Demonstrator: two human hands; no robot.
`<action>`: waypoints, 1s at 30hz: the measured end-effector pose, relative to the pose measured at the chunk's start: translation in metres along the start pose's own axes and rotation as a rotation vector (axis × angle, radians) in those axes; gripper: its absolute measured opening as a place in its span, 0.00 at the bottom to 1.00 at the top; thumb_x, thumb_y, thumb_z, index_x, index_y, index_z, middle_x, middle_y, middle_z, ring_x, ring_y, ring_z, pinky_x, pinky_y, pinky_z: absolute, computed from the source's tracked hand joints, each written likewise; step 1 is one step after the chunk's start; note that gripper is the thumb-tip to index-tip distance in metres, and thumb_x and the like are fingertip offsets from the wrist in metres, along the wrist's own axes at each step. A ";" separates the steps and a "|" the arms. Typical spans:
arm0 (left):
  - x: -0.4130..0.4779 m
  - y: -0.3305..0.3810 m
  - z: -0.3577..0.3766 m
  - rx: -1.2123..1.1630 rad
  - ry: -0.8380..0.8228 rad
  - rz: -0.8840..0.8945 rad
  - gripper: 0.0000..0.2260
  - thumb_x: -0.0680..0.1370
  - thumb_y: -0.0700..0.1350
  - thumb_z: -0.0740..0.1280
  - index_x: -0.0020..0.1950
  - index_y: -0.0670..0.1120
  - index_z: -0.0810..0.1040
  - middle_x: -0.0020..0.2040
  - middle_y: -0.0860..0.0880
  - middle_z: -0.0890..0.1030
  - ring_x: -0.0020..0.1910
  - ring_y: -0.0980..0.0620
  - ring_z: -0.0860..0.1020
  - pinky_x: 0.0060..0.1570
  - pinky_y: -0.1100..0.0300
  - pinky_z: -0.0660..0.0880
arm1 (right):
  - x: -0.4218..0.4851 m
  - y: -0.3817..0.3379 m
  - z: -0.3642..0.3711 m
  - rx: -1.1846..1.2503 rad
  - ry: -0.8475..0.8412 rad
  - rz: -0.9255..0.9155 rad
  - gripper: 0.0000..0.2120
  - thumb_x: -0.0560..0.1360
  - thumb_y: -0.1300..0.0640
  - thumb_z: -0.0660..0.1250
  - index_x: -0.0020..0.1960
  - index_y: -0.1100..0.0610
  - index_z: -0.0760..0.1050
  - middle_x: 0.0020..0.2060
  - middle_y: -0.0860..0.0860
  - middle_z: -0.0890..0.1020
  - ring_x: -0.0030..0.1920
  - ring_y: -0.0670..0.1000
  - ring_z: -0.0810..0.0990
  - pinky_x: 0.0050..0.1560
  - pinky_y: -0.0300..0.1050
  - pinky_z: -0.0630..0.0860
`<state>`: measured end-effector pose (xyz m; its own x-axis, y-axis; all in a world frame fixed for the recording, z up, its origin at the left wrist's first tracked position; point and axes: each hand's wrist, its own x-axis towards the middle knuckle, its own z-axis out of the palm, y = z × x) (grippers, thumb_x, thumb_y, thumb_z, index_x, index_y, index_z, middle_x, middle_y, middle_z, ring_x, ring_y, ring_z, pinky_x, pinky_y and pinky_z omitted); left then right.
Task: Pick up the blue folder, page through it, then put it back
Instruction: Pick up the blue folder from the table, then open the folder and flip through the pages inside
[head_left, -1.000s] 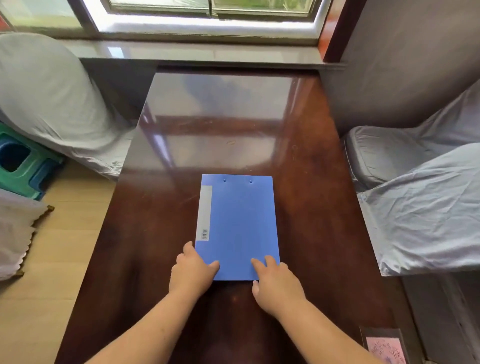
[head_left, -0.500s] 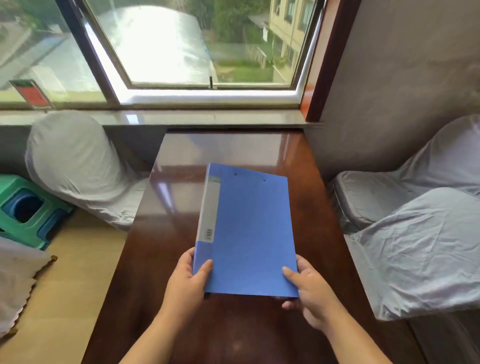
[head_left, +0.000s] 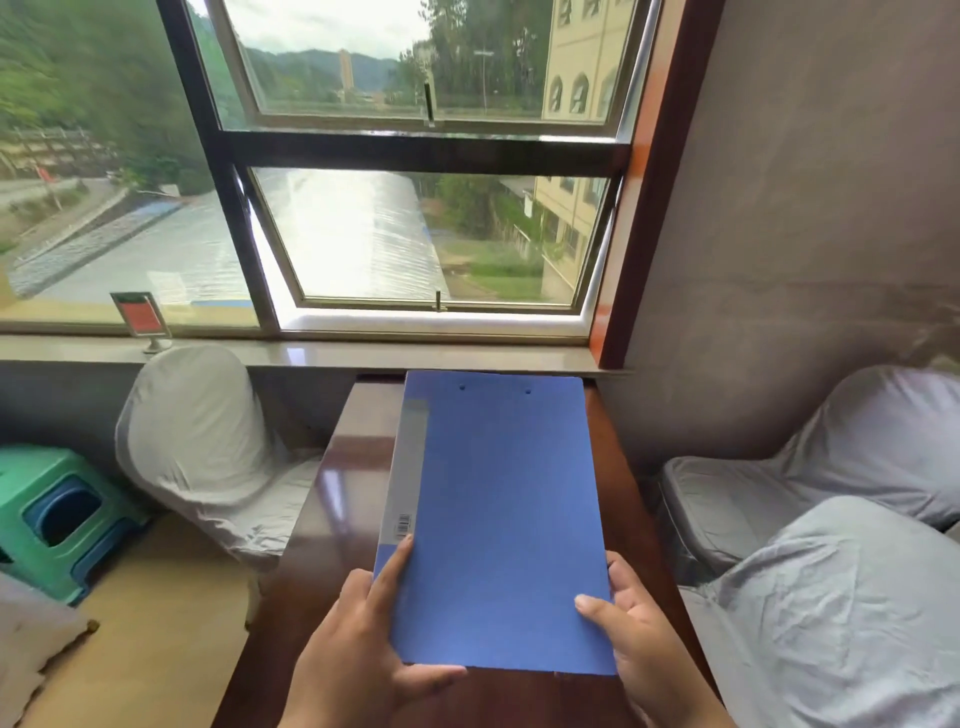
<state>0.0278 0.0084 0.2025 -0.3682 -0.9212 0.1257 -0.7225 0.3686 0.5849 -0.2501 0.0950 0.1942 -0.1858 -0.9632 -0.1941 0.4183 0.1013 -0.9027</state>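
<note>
Folder closed, held up off table, tilted toward camera, hiding most of tabletop. Left hand clamped on near left corner, index finger along spine edge, thumb under bottom edge. Right hand grips near right edge, thumb on cover, fingers behind. Covered chair left, green stool beyond it, covered seats right. Small sign on sill, text unreadable.

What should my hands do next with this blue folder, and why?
Probably open the cover. The blue folder is lifted off the table and closed, gripped at its near corners by the left hand and right hand. The right thumb lies on the free edge, so it could likely peel the cover toward the spine.
</note>
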 end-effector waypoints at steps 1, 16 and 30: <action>-0.002 0.001 -0.003 -0.002 0.061 0.049 0.60 0.51 0.85 0.66 0.80 0.69 0.54 0.44 0.57 0.70 0.40 0.56 0.78 0.37 0.57 0.80 | 0.000 -0.005 0.001 0.059 -0.012 0.009 0.26 0.72 0.68 0.69 0.70 0.67 0.72 0.57 0.66 0.88 0.53 0.66 0.89 0.46 0.56 0.88; 0.011 0.020 -0.012 -0.072 0.240 -0.025 0.40 0.77 0.72 0.38 0.52 0.50 0.84 0.48 0.46 0.87 0.52 0.41 0.82 0.46 0.51 0.72 | 0.028 -0.039 0.003 0.145 0.060 -0.084 0.16 0.79 0.57 0.72 0.66 0.56 0.81 0.61 0.65 0.87 0.58 0.67 0.88 0.49 0.59 0.87; 0.042 0.004 -0.008 -1.028 0.368 -0.540 0.15 0.85 0.52 0.64 0.50 0.40 0.75 0.30 0.41 0.86 0.31 0.44 0.87 0.30 0.54 0.85 | 0.052 -0.068 0.012 -0.016 0.246 -0.145 0.14 0.85 0.67 0.63 0.69 0.65 0.77 0.60 0.70 0.85 0.57 0.68 0.86 0.53 0.63 0.86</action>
<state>0.0139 -0.0297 0.2170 0.1449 -0.9673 -0.2081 0.1300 -0.1898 0.9732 -0.2777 0.0355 0.2497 -0.4535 -0.8788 -0.1484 0.3578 -0.0271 -0.9334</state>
